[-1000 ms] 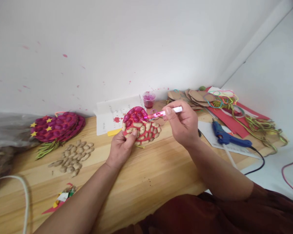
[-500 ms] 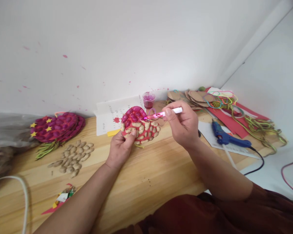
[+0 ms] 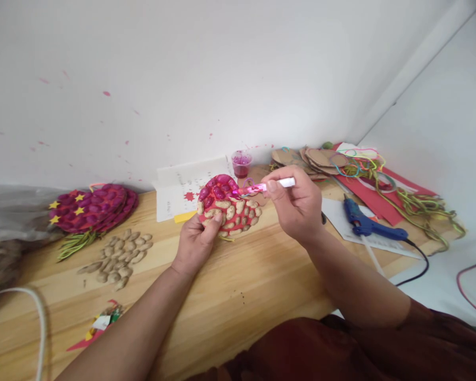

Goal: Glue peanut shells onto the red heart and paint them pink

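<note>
My left hand (image 3: 200,233) grips the lower left edge of a red disc covered with peanuts (image 3: 228,205), thumb on top, holding it above the table. The upper left peanuts are wet with magenta paint; the others are bare tan shells. In my right hand (image 3: 297,203) is a paintbrush (image 3: 280,184) with a white handle end and a pink-smeared shaft, pinched between thumb and fingers. Its tip points left and meets the disc near the border of the painted area. A clear cup of magenta paint (image 3: 241,165) stands just behind the disc.
Finished-looking purple peanut discs (image 3: 95,209) with yellow stars are stacked at left. Loose peanuts (image 3: 121,256) lie in front of them. Cardboard discs (image 3: 321,160) sit at the back right. A blue glue gun (image 3: 371,225) with its cord rests on paper at right.
The brush has shifted very slightly, its tip staying at the disc. My left hand keeps the disc in nearly the same place.
</note>
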A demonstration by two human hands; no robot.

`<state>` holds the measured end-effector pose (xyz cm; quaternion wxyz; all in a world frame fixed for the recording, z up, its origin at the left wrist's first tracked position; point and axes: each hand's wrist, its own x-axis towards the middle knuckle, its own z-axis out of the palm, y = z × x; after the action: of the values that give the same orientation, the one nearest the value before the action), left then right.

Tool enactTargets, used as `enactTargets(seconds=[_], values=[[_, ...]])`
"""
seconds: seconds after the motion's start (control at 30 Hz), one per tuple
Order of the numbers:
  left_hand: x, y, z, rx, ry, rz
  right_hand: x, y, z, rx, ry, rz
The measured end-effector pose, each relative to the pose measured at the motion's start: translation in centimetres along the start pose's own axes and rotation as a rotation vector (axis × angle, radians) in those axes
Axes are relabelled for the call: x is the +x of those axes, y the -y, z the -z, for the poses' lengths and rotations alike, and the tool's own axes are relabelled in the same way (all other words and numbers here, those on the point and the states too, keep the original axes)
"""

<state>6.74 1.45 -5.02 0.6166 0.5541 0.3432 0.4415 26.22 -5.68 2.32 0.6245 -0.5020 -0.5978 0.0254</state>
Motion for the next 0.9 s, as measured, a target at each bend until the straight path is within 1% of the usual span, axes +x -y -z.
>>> enactTargets(seconds=[0.1,0.27,0.4,0.67,0.77,0.9], values=[[-0.02,-0.08,-0.02,0.017,-0.008,0.009,-0.02,-0.03,0.07,-0.033,0.017,0.024],[-0.04,-0.19,-0.02,0.023,-0.004,0.001,-0.12,0.07,0.24,-0.053,0.016,-0.004],[-0.01,-0.24,-0.04,0.009,-0.023,0.019,-0.06,0.08,0.37,-0.074,0.017,0.009],[0.03,0.14,0.22,0.008,0.008,0.010,0.09,0.26,0.68,-0.131,-0.008,0.019],[0.06,0.19,0.27,0.001,0.011,0.008,0.13,0.27,0.62,-0.112,-0.029,0.019],[0.08,0.11,0.23,0.008,0.021,0.010,0.15,0.14,0.49,-0.082,0.001,-0.014]])
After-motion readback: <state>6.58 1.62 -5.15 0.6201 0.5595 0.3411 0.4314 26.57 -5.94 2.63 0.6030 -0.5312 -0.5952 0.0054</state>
